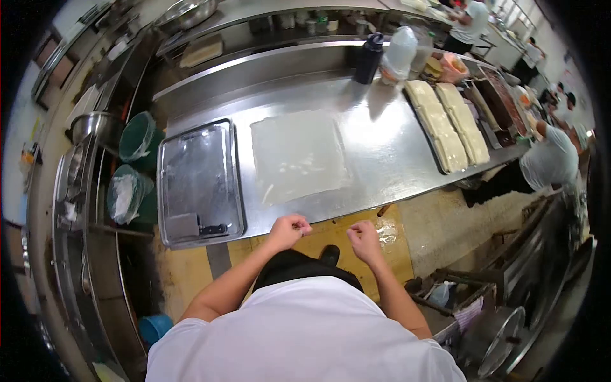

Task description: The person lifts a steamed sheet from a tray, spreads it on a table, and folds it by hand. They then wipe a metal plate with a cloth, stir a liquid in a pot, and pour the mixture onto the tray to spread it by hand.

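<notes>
My left hand [289,232] is just off the front edge of the steel table [375,172], its fingers curled together. Level with it, a short way to the right, my right hand [364,240] has its fingers bent into a pinch. Whatever either hand may hold is too small or hidden to make out. Beyond them a thin, pale square sheet [299,156], which looks like rolled dough, lies flat on the table. To its left is a dark metal baking tray [200,172], with a dough scraper [188,226] with a black handle at its near end.
Long pale dough slabs [439,127] lie on a tray at the right. A dark bottle [369,58] and a white-capped plastic container [400,56] stand at the back. Green buckets [137,137] are at left. A co-worker [550,159] is beyond the right end.
</notes>
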### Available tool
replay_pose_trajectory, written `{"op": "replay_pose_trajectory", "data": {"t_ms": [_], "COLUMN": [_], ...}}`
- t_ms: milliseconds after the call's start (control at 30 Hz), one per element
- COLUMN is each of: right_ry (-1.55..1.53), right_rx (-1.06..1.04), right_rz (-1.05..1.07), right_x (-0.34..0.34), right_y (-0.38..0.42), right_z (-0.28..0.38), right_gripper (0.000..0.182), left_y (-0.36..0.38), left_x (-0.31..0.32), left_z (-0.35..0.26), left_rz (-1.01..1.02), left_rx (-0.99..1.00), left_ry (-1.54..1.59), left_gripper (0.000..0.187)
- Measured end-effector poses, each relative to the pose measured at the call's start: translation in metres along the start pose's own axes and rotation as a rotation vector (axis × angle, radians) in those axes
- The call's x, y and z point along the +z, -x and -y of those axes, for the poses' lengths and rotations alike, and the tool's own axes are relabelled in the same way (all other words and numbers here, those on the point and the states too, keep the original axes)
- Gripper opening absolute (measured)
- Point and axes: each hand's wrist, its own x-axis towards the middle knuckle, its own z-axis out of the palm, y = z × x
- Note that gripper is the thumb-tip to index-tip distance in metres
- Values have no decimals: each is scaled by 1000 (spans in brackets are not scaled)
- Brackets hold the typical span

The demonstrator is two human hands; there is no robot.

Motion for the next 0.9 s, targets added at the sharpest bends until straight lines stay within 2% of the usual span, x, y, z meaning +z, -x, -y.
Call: {"op": "replay_pose_trajectory", "data": {"t_ms": [133, 167, 267, 333, 433, 533, 633, 900], "right_ry": [55, 33, 70, 51, 40, 47, 68, 119], "right_rx": [62, 56, 133, 92, 103, 137, 126, 109], "right_rz": [56, 56, 29, -27, -59, -51, -48, -5], "right_x": [-30, -27, -20, -21, -22, -12, -1, 13], "right_y": [-46, -60, -106, -134, -168, -195, -215, -252], "right_z": [19, 5, -19, -18, -4, 9, 22, 46], "right_gripper": [27, 29, 26, 25, 32, 34, 33, 30], "left_y": [-9, -13, -37, -60, -103, -155, -223, -304], "left_x": [-20, -29, -63, -94, -150, -198, -233, -253], "left_z": [-30, -33, -13, -3, -9, -13, 13, 27], "left_rz": [-170, -197, -301, -365, -448, -559, -651, -547], "left_rx": [-85, -114, -139, -175, -187, -120, -16, -62], "left_ry": [13, 12, -55, -100, -208, -259, -417, -634], "left_gripper": [24, 25, 25, 23, 27, 27, 27, 16]}}
